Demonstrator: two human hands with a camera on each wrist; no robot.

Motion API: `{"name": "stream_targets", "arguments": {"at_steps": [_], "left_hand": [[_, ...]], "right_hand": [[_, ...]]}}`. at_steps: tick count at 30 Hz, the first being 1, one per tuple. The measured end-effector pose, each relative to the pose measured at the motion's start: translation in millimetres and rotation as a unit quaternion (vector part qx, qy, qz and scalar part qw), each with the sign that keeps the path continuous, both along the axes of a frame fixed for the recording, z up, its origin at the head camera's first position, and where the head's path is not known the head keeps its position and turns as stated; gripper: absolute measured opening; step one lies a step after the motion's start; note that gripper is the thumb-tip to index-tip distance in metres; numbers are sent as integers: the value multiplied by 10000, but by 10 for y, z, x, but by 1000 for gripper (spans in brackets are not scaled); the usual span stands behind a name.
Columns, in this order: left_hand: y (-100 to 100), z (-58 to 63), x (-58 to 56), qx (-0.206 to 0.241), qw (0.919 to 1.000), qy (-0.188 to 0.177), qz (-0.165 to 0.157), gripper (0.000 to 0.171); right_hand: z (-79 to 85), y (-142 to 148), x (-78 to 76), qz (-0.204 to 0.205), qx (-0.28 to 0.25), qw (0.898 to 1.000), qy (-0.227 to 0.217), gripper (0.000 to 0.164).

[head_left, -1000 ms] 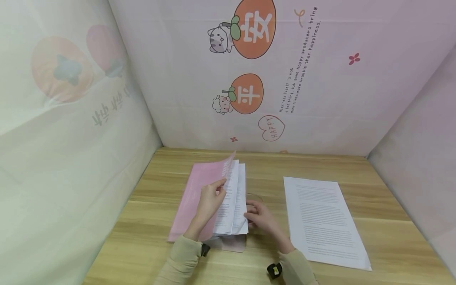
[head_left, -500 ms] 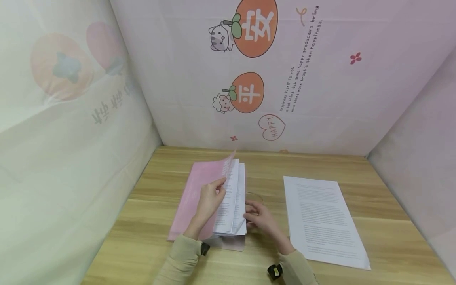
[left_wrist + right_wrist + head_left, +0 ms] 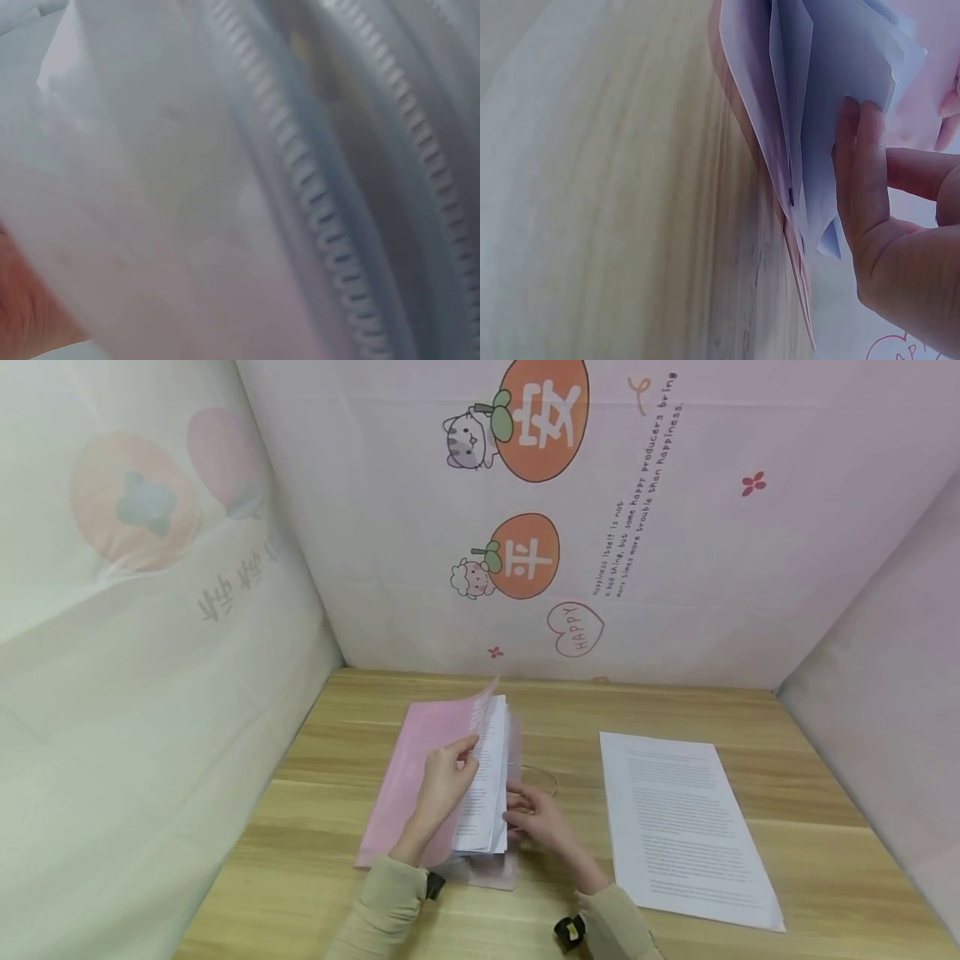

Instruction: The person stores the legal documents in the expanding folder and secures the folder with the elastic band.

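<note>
A pink translucent zip document bag [image 3: 405,768] lies spread on the wooden table, its front lifted at the right. My left hand [image 3: 444,785] pinches the edge of that raised cover; the left wrist view shows the white zipper teeth [image 3: 315,202] close up. Between the bag's two sides stands a stack of printed papers [image 3: 483,793]. My right hand [image 3: 542,820] holds the right edge of the papers, fingers behind and thumb in front. In the right wrist view its fingers [image 3: 862,165] lie against the sheets [image 3: 847,75], with the bag's back below them.
A second stack of printed papers [image 3: 686,827] lies flat on the right of the table [image 3: 315,827]. A thin cord loop [image 3: 551,781] shows beside the bag. Printed cloth walls [image 3: 420,627] enclose the back and both sides.
The right edge of the papers has shifted left, along with my right hand, and more of the bag's back side shows at the right. The left hand keeps its hold on the cover.
</note>
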State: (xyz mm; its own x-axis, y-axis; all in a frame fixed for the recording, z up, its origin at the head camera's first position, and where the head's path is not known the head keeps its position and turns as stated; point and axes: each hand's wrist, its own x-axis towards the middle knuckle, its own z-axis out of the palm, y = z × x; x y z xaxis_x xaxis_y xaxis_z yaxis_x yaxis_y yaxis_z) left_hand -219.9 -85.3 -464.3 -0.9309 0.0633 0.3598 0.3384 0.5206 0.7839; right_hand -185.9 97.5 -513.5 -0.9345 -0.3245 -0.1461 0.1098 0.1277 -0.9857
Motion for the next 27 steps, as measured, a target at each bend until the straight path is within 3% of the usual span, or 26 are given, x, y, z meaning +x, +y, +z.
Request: {"name": "stream_targets", "arguments": {"at_steps": [27], "left_hand": [[14,-23,4,-41,9996,283,29,37]], "right_hand": [[-51,-140,25,-32,-115,9998,-172,53]]}}
